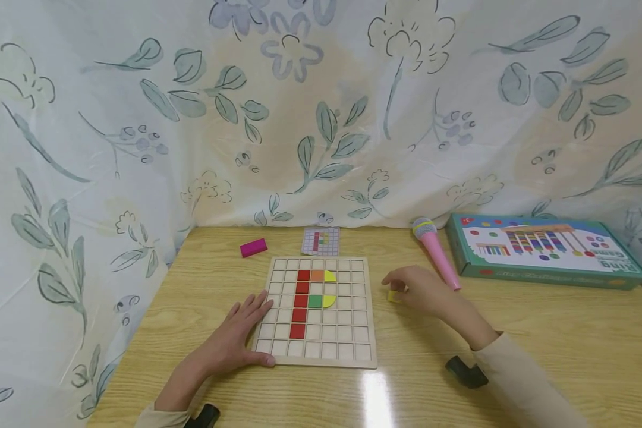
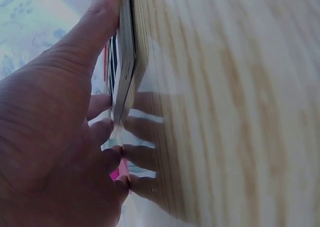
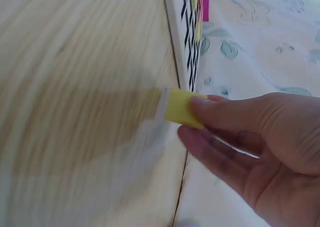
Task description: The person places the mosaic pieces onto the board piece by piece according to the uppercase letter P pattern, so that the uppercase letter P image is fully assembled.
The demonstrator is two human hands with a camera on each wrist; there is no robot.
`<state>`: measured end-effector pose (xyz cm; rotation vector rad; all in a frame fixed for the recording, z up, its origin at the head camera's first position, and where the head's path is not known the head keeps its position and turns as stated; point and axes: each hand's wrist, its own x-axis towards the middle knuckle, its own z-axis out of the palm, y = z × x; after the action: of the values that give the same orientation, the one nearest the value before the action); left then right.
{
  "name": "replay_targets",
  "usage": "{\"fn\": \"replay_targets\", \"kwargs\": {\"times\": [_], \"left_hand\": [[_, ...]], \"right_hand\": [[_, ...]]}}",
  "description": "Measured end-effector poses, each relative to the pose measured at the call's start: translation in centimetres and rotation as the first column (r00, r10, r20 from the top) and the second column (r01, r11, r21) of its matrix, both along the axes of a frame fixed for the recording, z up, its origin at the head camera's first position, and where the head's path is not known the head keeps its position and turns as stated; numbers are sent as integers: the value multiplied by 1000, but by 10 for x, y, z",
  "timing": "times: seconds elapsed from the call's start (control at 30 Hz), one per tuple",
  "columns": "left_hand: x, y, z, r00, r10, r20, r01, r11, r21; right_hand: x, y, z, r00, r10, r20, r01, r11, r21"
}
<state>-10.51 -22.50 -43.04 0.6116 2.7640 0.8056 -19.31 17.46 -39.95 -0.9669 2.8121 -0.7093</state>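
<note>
A square wooden grid board lies flat on the table. In its cells sit a column of red square tiles, an orange tile, a green tile and two yellow rounded tiles. My left hand rests along the board's left side, fingers spread, with the thumb at the near-left corner. Off the board's right side, my right hand pinches a yellow block between thumb and fingers, close over the table.
Behind the board lies a pattern card, with a magenta block to its left. A pink toy microphone and a green-edged game box are at the back right. A floral cloth hangs behind the table.
</note>
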Motion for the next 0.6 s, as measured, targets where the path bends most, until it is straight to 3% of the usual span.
{"fn": "replay_targets", "kwargs": {"times": [0.13,0.37,0.6], "left_hand": [[0,0,-1,1000,5,7,-5,1000,-7],[0,-1,-1,1000,9,9,-9,1000,-14],[-1,-1,-1,1000,8,10,-8,1000,-16]], "right_hand": [[-5,-24,2,1000,12,-23,-13,998,-61],[-14,-70,5,997,29,74,-17,987,-163],[-23,-98,-3,991,42,129,-12,974,-228]]}}
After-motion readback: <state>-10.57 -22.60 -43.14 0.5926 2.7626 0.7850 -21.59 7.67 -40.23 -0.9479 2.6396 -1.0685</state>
